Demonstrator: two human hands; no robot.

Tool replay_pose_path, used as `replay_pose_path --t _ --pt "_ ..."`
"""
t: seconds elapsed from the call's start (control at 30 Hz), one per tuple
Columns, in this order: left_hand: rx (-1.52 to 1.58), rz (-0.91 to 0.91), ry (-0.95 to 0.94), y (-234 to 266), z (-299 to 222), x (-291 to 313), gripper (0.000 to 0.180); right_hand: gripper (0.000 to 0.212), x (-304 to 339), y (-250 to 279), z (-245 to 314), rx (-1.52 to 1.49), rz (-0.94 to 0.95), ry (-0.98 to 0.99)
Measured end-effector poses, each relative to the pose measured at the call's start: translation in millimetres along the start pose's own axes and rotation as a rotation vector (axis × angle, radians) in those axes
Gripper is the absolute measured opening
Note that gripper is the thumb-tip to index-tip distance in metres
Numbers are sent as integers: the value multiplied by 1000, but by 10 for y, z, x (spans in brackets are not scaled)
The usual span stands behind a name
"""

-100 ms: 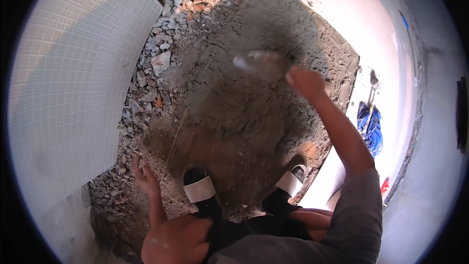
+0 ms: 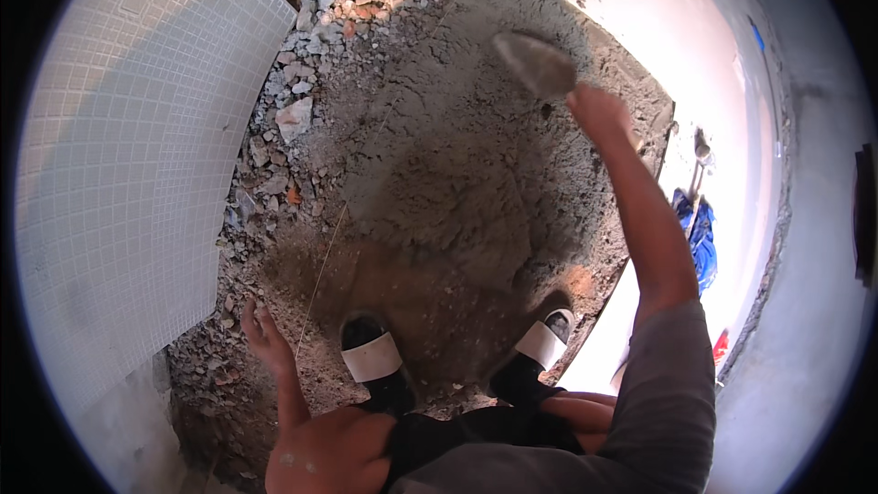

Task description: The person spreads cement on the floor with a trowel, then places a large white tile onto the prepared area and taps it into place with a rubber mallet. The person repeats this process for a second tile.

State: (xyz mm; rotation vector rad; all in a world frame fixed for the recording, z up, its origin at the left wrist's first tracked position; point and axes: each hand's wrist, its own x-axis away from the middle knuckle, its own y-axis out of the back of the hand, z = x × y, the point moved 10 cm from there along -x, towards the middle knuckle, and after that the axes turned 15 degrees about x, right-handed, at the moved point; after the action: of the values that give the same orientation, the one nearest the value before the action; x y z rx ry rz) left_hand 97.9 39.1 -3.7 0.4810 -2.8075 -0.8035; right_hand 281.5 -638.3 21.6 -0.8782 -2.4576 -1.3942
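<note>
My right hand [image 2: 601,116] is closed round the handle of a trowel [image 2: 537,65], reaching out to the far right part of the floor. The blade points up and to the left, over a bed of wet grey mortar [image 2: 448,183]; whether it touches the mortar I cannot tell. The mortar is rough and lumpy, with a smoother patch toward the far end. My left hand [image 2: 267,338] hangs above the rubble by my left knee, fingers apart and holding nothing.
Loose stones and broken rubble [image 2: 294,119] run along a white tiled wall [image 2: 137,174] on the left. A thin string [image 2: 322,267] crosses the floor beside my left sandal [image 2: 373,357]. At right, a blue plastic bag [image 2: 701,247] and a long-handled tool [image 2: 701,160] lie by the white wall.
The trowel has swung away from me and to the right with my right hand, and shows less blur. My left hand has barely shifted.
</note>
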Motion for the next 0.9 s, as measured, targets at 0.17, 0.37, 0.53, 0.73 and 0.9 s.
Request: replay_pose_path --t 0.17,0.37,0.53,0.73,0.9 --pt "14 -18 69 34 -3 177 42 48 -265 21 -284 -674 258 23" --pt "-130 55 3 -98 -59 105 42 44 550 -487 569 -452 462 369" --pt "-139 86 19 -320 -221 -39 43 52 1837 -791 779 -254 591 517" --pt "-80 139 -56 -430 -403 -50 43 51 1948 -920 428 -318 563 459" --pt "-82 140 -38 -433 -431 -18 43 46 1147 -679 -493 -273 214 -4"
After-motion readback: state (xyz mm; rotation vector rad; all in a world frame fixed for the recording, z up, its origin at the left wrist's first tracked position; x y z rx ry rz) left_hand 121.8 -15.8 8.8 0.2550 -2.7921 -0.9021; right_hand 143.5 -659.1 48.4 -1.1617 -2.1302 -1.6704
